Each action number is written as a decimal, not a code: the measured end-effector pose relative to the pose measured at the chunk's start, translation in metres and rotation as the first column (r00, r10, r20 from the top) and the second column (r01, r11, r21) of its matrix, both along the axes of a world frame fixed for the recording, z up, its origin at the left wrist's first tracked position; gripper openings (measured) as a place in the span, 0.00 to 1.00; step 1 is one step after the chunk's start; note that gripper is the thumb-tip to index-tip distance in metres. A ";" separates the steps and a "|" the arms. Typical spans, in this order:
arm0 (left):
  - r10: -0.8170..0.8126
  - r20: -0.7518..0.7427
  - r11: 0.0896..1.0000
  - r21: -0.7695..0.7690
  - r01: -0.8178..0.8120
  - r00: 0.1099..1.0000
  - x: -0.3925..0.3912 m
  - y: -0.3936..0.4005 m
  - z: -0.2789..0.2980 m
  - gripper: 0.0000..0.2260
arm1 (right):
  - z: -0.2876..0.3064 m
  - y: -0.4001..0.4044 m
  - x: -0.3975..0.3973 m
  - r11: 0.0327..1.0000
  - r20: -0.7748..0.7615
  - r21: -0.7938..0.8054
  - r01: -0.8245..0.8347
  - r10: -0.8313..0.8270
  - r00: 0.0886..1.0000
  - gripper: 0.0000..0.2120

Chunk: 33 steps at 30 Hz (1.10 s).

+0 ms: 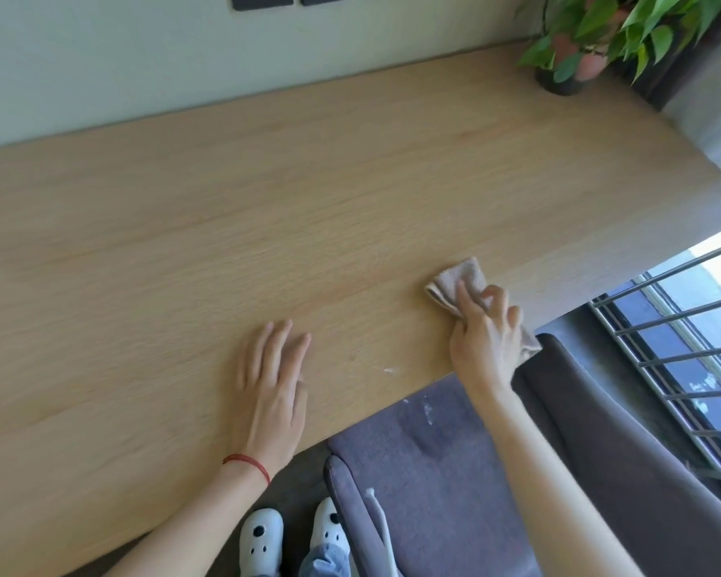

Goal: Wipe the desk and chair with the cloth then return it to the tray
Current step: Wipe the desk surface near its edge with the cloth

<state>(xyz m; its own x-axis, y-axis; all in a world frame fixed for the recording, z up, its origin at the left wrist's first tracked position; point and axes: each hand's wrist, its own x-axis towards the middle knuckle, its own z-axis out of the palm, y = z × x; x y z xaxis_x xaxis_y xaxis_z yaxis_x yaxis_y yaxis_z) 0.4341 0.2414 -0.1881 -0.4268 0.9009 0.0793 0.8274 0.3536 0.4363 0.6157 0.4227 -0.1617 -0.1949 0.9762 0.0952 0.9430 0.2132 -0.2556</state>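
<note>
A light wooden desk (267,193) fills most of the head view. My right hand (485,339) presses a folded beige cloth (458,279) onto the desk near its front right corner, fingers closed over it. My left hand (273,376) lies flat on the desk near the front edge, fingers apart, holding nothing; a red string circles its wrist. A grey-purple upholstered chair (433,472) stands below the desk's front edge, with whitish marks on its seat. A small white smear (389,371) shows on the desk between my hands. No tray is in view.
A potted green plant (579,47) stands at the desk's far right corner. A pale wall with dark panels (263,0) runs behind the desk. A window with metal bars (675,347) is at the right. My white slippers (263,539) are on the floor.
</note>
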 end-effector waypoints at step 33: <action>0.070 -0.178 0.983 -0.154 -0.098 0.982 0.011 0.000 0.012 0.22 | -0.005 -0.035 -0.010 0.993 -0.120 0.039 -0.107 0.111 0.987 0.28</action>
